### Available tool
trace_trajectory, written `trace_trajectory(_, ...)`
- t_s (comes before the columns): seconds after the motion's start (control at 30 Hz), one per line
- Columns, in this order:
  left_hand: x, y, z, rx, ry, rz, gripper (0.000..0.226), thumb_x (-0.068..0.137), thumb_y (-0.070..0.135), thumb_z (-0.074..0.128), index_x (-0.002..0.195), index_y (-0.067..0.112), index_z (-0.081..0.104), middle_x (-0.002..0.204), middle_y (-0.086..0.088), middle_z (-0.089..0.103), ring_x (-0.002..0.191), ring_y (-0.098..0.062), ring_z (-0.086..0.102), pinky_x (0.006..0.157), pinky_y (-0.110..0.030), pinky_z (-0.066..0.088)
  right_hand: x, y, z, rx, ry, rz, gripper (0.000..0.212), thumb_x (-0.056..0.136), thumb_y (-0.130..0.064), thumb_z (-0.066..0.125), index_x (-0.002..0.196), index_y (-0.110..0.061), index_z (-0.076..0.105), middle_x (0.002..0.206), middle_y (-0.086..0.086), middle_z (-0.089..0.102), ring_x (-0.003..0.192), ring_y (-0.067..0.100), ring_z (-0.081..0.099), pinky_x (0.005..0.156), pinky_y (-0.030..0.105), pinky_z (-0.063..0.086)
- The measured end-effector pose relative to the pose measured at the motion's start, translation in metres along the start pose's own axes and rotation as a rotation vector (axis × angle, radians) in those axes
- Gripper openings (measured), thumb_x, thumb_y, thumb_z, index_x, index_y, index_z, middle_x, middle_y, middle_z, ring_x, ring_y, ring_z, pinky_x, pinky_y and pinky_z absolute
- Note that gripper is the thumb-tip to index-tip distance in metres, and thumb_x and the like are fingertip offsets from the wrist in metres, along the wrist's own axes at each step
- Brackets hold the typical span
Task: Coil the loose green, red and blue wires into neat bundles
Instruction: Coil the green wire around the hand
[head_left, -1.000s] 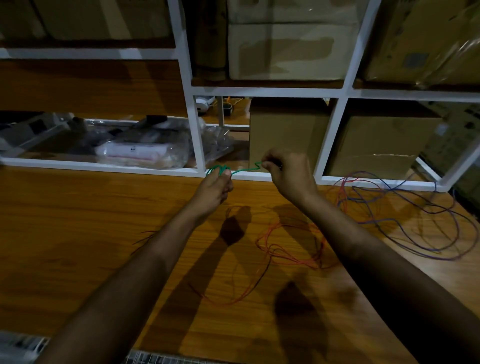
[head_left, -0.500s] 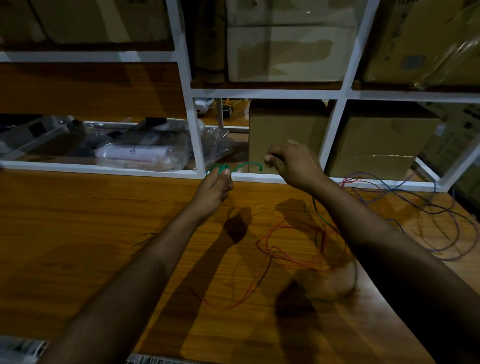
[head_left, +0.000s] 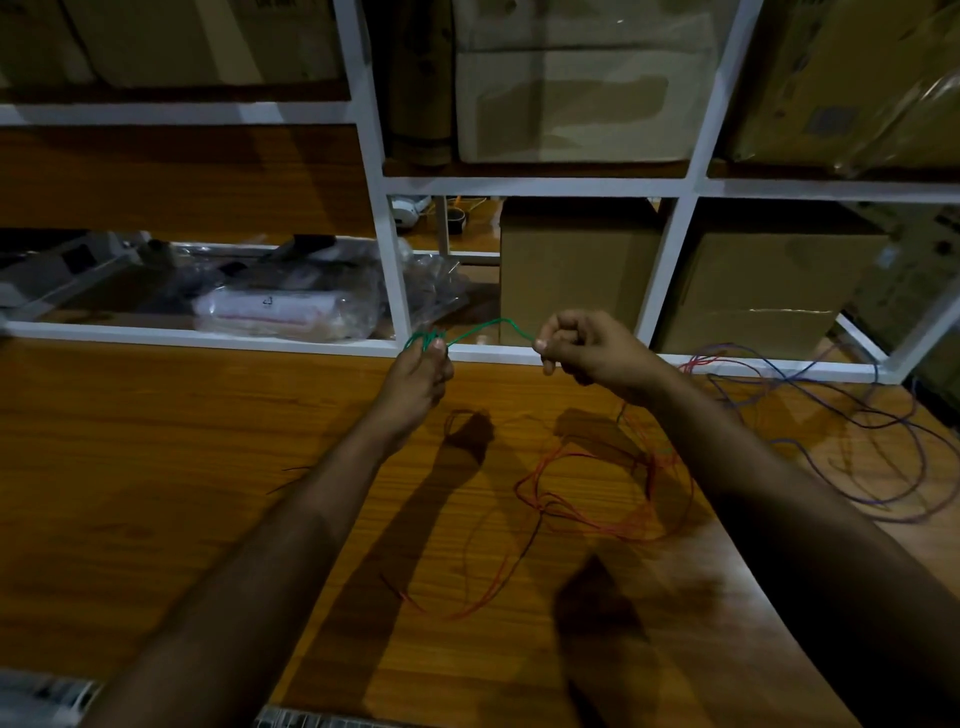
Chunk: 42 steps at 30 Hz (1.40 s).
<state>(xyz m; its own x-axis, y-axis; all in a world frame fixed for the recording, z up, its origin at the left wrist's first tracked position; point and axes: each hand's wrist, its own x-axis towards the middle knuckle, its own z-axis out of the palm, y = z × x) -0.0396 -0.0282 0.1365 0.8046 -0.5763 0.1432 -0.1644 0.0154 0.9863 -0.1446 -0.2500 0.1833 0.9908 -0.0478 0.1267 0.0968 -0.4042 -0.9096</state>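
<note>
Dim room, low light. Wooden desk (head_left: 156, 493), orange-brown grain, strong arm shadows across it. White-framed shelving unit (head_left: 374, 171) stands along the desk's far edge.

Left hand (head_left: 415, 379): grip closed on a small bunch of green wire (head_left: 483, 328) loops at the fingertips, held above the desk near the shelf's bottom rail. Right hand (head_left: 592, 345): fingers curled, pinching the same green wire between thumb and forefinger. A short span of it arcs between the two hands, slightly slack.

Red wire (head_left: 587, 499) lies loose on the desk under and between the forearms, tangled loops, one long loop running toward the near edge. Blue wire (head_left: 872, 441) sprawls in big loose loops at the right of the desk, close to the shelf's corner; a bit of red is mixed in at its far end.

Shelves: cardboard boxes (head_left: 576, 275) in the lower middle and right bays, more boxes above. Lower left bay holds clear plastic bags (head_left: 291, 306) with packaged items. Small items further back are too dark to identify.
</note>
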Motion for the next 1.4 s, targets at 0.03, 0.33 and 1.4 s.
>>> trace_trajectory(0.03,0.000,0.000,0.000,-0.002,-0.005,-0.004,0.023,0.107,0.029,0.030,0.093,0.018,0.044,0.065,0.008,0.042,0.051,-0.005,0.031,0.050,-0.023,0.024,-0.001,-0.002,0.002,-0.029,0.029,-0.019,0.010,0.098,-0.016,0.056,0.098,-0.007,0.061,0.077,0.007,0.068,0.051,0.008,0.044,0.044,0.020,0.035)
trace_trajectory(0.33,-0.006,0.006,0.012,-0.357,-0.261,-0.155,0.034,0.105,0.034,0.028,0.077,0.018,0.041,0.057,0.007,0.033,0.045,-0.006,0.022,0.041,-0.018,0.022,0.020,-0.004,0.004,-0.412,0.553,-0.041,0.029,0.102,-0.032,0.050,0.083,-0.015,0.064,0.070,0.001,0.067,0.058,0.000,0.054,0.050,0.008,0.034)
trace_trajectory(1.4,-0.006,0.015,0.020,-0.282,-0.143,-0.158,0.035,0.106,0.031,0.028,0.089,0.012,0.053,0.059,-0.003,0.052,0.045,-0.015,0.039,0.046,-0.025,0.035,0.001,-0.078,0.035,-1.090,0.168,-0.442,0.023,0.093,-0.043,0.061,0.097,-0.024,0.073,0.074,-0.004,0.059,0.071,0.019,0.056,0.056,0.024,0.027)
